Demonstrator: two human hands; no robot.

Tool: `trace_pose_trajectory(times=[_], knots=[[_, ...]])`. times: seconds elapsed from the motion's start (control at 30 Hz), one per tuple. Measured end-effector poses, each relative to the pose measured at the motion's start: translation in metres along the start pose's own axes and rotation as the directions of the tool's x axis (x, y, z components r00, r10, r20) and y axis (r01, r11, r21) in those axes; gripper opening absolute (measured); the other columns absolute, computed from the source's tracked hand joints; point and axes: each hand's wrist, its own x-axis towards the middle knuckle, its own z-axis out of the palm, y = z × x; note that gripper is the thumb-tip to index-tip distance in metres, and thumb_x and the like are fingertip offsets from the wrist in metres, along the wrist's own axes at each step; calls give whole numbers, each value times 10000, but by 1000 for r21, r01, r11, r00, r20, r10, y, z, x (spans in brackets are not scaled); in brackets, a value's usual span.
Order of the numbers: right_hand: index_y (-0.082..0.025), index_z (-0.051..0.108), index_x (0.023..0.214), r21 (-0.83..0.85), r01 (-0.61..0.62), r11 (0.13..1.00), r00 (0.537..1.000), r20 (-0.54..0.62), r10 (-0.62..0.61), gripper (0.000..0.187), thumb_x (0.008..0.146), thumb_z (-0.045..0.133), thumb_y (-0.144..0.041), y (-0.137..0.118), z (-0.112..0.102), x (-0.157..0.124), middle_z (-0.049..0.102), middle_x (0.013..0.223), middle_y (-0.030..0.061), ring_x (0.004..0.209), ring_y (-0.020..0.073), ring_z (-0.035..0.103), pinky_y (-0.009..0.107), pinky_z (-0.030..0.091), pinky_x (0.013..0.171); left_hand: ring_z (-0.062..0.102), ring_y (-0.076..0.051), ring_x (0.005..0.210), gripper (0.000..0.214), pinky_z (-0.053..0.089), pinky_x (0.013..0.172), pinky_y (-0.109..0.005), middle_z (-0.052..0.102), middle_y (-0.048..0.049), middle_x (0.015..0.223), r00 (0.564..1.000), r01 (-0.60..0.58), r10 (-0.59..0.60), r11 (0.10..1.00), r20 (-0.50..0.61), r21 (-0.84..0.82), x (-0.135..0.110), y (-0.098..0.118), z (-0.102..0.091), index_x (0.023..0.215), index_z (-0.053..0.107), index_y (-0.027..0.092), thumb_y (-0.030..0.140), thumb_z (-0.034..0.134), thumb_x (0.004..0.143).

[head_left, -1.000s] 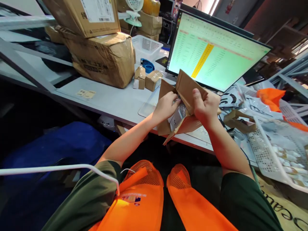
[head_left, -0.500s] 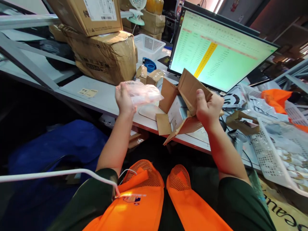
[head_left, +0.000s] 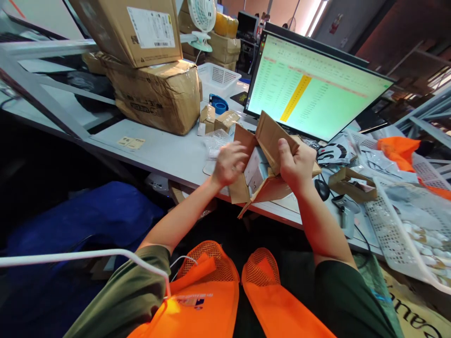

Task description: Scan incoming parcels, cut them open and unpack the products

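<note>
My right hand (head_left: pixel 298 164) grips an upper flap of an open cardboard box (head_left: pixel 264 190), thumb on the outside of the flap. The box is tilted with its opening toward the left, flaps spread. Inside it a white box (head_left: pixel 254 170) with small dark marks shows in part. My left hand (head_left: pixel 229 164) is at the box's opening, slightly motion-blurred, its fingers loosely apart with nothing seen in them. Just behind that hand, a clear bubble-wrapped item (head_left: pixel 215 141) lies on the white table (head_left: pixel 158 152).
Two stacked cartons (head_left: pixel 158 94) stand at the left back. A monitor (head_left: pixel 317 89) rises behind the open box. At the right are a small open carton (head_left: pixel 352 184), a mouse (head_left: pixel 322 189) and a white basket (head_left: pixel 391 230) of small packets. A white cable (head_left: pixel 88 256) crosses the lower left.
My left hand has let go of the bubble-wrapped item, now on the table, and moved right to the box's opening. My right hand still holds the flap.
</note>
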Motion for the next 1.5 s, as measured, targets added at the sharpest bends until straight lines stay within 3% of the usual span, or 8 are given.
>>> trace_pose_trajectory(times=[0.1, 0.17, 0.43, 0.57, 0.73, 0.97, 1.23, 1.5], knots=[[-243, 432, 634, 4, -7, 1000, 1000, -2, 7, 539, 1021, 527, -606, 0, -1, 1, 433, 564, -22, 559, 136, 397, 323, 295, 571, 505, -357, 1478, 491, 275, 1294, -635, 682, -146, 1396, 914, -173, 212, 975, 346, -139, 13, 42, 11, 1208, 726, 240, 605, 429, 1065], [-242, 450, 630, 8, -32, 999, 999, -13, 32, 537, 1024, 519, -600, 2, -4, 0, 441, 560, -20, 555, 140, 413, 320, 312, 563, 490, -379, 1490, 551, 233, 1300, -671, 683, -156, 1409, 897, -146, 188, 980, 400, -134, 11, 50, 13, 1221, 738, 244, 667, 430, 1045], [-239, 443, 604, 23, -86, 996, 996, 0, 87, 536, 1014, 554, -566, 3, -9, -3, 390, 540, -33, 532, 129, 405, 311, 316, 551, 623, -370, 1338, 671, 398, 1212, -674, 699, -135, 1335, 985, -174, 173, 979, -24, -108, -50, 27, -17, 1241, 627, 285, 831, 671, 853], [-240, 431, 606, 23, -107, 994, 994, -28, 107, 539, 1011, 562, -571, 3, -7, -2, 387, 550, -34, 545, 132, 396, 314, 316, 560, 495, -431, 1463, 945, 378, 1211, -710, 588, -175, 1412, 995, -94, 95, 991, 9, -97, -42, 25, -10, 1372, 525, 284, 899, 769, 698], [-238, 457, 624, 19, -114, 993, 993, -17, 114, 516, 1007, 556, -569, 1, -5, -3, 405, 563, -26, 561, 138, 391, 313, 286, 559, 219, -485, 1626, 1162, 335, 1232, -715, 154, -249, 1722, 995, 3, 18, 978, 98, -208, -43, 22, 8, 1507, 341, 320, 795, 912, 613], [-237, 465, 639, 10, -106, 994, 994, 0, 106, 501, 1006, 549, -569, -1, -4, -3, 431, 576, -22, 574, 140, 413, 314, 305, 573, 355, -448, 1547, 924, 361, 1230, -656, 299, -185, 1641, 994, 103, -92, 969, 60, -225, -21, 36, 16, 1306, 470, 311, 612, 974, 592], [-239, 448, 610, 40, -115, 993, 993, -33, 116, 526, 995, 592, -568, 6, -11, -4, 389, 547, -35, 543, 132, 394, 314, 317, 550, 457, -400, 1462, 716, 411, 1224, -622, 449, -131, 1550, 982, 98, -52, 961, 181, -258, 16, 39, -37, 1092, 603, 295, 717, 904, 598], [-230, 529, 657, 87, -179, 980, 963, -190, 193, 489, 995, 615, -573, 31, -30, -1, 396, 605, -24, 616, 163, 479, 327, 412, 583, 513, -372, 1364, 750, 421, 1189, -600, 520, -77, 1380, 936, 172, -169, 985, -309, -18, -28, 24, -145, 951, 533, 297, 918, 703, 566]])
